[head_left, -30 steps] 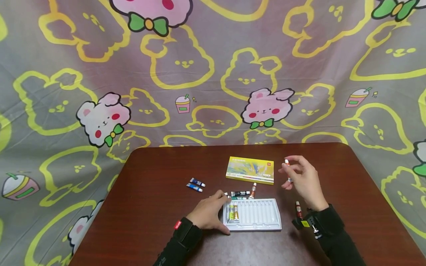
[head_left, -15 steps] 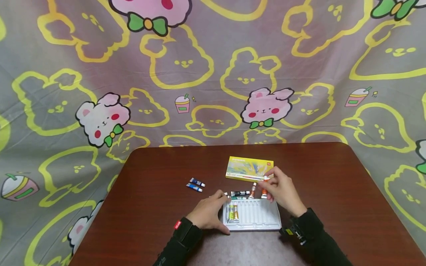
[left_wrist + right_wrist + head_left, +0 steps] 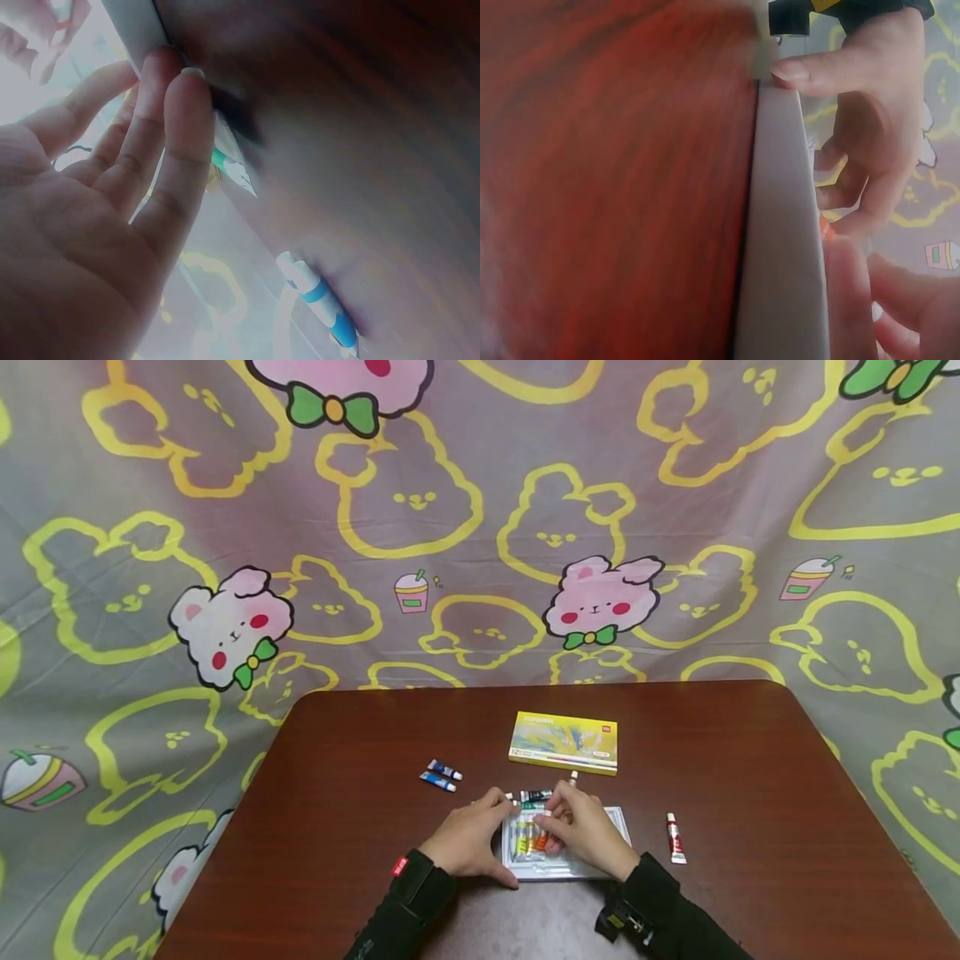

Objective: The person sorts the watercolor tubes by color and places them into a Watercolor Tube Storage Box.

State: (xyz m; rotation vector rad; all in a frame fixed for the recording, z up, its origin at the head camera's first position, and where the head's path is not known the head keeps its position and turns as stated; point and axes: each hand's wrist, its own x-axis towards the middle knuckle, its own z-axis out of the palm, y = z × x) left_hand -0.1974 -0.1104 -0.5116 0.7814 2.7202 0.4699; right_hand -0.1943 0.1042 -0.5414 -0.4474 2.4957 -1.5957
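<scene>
My left hand (image 3: 468, 839) grips the left end of the white plastic tray (image 3: 540, 874), thumb at the near corner and fingers at the far one. In the left wrist view its fingers (image 3: 187, 112) bend against the tray's side. My right hand (image 3: 592, 833) is over the tray, pinching an orange paint tube (image 3: 542, 841) by its upper end. That tube is low at the slots, just right of an ochre tube (image 3: 532, 835) and a yellow tube (image 3: 521, 839) lying in the tray. Whether it touches the slot cannot be seen.
Behind the tray lie a black tube (image 3: 535, 796), a green tube (image 3: 532, 806) and another tube whose white cap (image 3: 573, 777) shows. A yellow box (image 3: 562, 743) lies farther back. Two blue tubes (image 3: 438, 781) are at left, a red tube (image 3: 676, 839) at right.
My right hand has carried the orange tube leftward and down, from the right of the box to the tray's left slots. The left hand has stayed on the tray.
</scene>
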